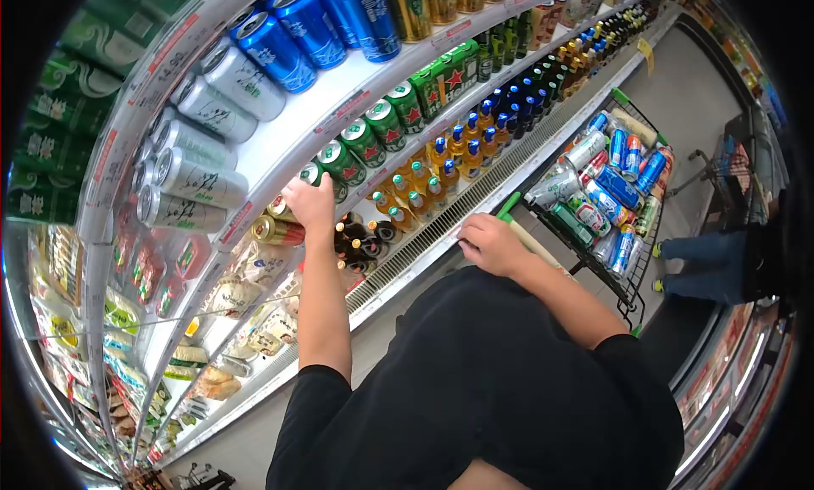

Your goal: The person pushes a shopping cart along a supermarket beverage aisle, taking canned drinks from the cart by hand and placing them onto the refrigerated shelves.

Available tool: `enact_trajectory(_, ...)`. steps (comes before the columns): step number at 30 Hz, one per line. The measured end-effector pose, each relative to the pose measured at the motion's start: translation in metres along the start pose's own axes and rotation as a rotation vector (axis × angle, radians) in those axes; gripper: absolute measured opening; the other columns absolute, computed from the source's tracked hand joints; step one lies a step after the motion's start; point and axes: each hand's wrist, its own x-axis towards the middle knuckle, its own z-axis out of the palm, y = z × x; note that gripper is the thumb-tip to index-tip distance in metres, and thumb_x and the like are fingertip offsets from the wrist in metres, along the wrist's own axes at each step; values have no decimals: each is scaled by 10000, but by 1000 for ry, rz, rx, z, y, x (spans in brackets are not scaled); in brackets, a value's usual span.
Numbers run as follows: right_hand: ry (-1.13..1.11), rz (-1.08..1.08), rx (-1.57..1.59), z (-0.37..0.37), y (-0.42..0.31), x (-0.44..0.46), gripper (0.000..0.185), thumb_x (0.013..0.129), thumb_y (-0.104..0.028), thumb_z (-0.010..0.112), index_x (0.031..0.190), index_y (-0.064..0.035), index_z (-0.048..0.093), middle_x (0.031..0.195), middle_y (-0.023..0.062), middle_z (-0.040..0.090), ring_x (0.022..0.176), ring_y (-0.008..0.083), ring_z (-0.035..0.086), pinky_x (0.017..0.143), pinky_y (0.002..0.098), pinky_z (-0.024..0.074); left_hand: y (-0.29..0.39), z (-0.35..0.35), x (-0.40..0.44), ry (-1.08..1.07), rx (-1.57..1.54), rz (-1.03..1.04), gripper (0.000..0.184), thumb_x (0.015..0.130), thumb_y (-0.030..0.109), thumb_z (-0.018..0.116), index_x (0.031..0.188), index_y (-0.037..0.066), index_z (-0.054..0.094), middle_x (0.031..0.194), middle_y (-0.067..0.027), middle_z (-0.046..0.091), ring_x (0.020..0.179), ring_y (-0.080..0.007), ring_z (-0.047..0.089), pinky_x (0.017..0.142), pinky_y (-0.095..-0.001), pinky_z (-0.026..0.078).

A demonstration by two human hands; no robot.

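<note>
My left hand (310, 203) reaches into the refrigerated shelf, its fingers closed around a green beer can (309, 175) at the near end of a row. More green cans with red stars (370, 142) line up beyond it, and gold-and-red cans (277, 230) sit on the nearer side. My right hand (492, 246) hangs by the shelf's lower front edge with its fingers loosely curled; nothing shows in it. That forearm crosses the handle (509, 206) of a shopping cart (623, 295), which is piled with assorted drink cans (612, 185).
Silver cans (203, 172) and blue cans (301, 32) stand on the upper shelf. Amber bottles (441, 155) fill the lower shelf above a vent grille (441, 231). Packaged foods (233, 295) lie to the left. Another person's legs (708, 270) and a second cart (721, 168) are at right.
</note>
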Motion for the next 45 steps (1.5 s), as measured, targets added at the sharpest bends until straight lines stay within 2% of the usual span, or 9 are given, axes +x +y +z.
enact_trajectory(3,2,8,3,6,9,-21,127,803,-88,748,907,-69,677,973,96,647,939,321,650,824,444,545,-7,7,22,-267,-75,-114,846,788,355,857,1426,-48,474,1392,-333,547,1315,-477,540,1127,-500,439)
enact_trajectory(7,48,152,-31,-4,22,-53,80,843,-134,714,874,-82,660,889,95,612,891,318,642,781,451,535,-41,39,29,-241,-238,-8,778,784,273,871,1398,-51,519,1318,-284,632,1224,-467,603,1087,-501,459)
enact_trajectory(17,265,287,-31,-45,16,-107,87,831,-112,722,882,-64,671,886,114,649,848,353,646,755,469,544,41,-46,-63,-55,-30,106,728,892,368,806,1428,-36,526,1418,-234,570,1302,-400,565,1112,-481,454)
enact_trajectory(22,272,328,6,-67,16,-105,138,833,-121,739,954,-70,698,916,102,658,882,342,648,769,453,553,116,-78,-114,-263,-315,224,727,861,185,861,1448,-62,512,1410,-233,586,1297,-351,584,1134,-417,442)
enact_trajectory(28,317,352,-51,-99,13,-96,654,793,-154,846,1384,-38,589,1291,175,607,1191,377,598,1016,470,515,232,-74,-159,-624,-592,633,736,783,108,891,1409,-26,529,1347,-206,614,1259,-315,605,1097,-421,465)
enact_trajectory(31,347,395,-89,-115,25,-104,865,730,-176,890,1480,-19,489,1374,203,563,1273,406,539,1079,495,472,299,-66,-183,-891,-760,760,746,776,106,885,1421,-7,528,1319,-192,640,1211,-286,643,1039,-402,507)
enact_trajectory(34,483,602,-84,-130,39,-130,851,662,-204,916,1404,-55,528,1310,168,625,1225,399,592,1054,499,488,356,-45,-208,-968,-777,902,773,730,169,911,1389,10,540,1277,-201,641,1129,-370,672,938,-428,565)
enact_trajectory(41,644,1336,-80,-171,105,-201,730,686,-309,927,1271,-14,605,1114,218,730,1045,407,713,924,479,560,428,54,-291,-1481,-735,798,965,876,265,787,1610,-46,244,1448,-304,557,1299,-438,596,1075,-468,500)
enact_trajectory(45,656,1549,-174,-170,163,-254,754,667,-469,898,1172,33,650,1055,242,756,994,387,744,878,464,581,407,84,-323,-1617,-557,937,852,923,304,723,1596,-19,313,1501,-288,527,1355,-419,557,1128,-463,460)
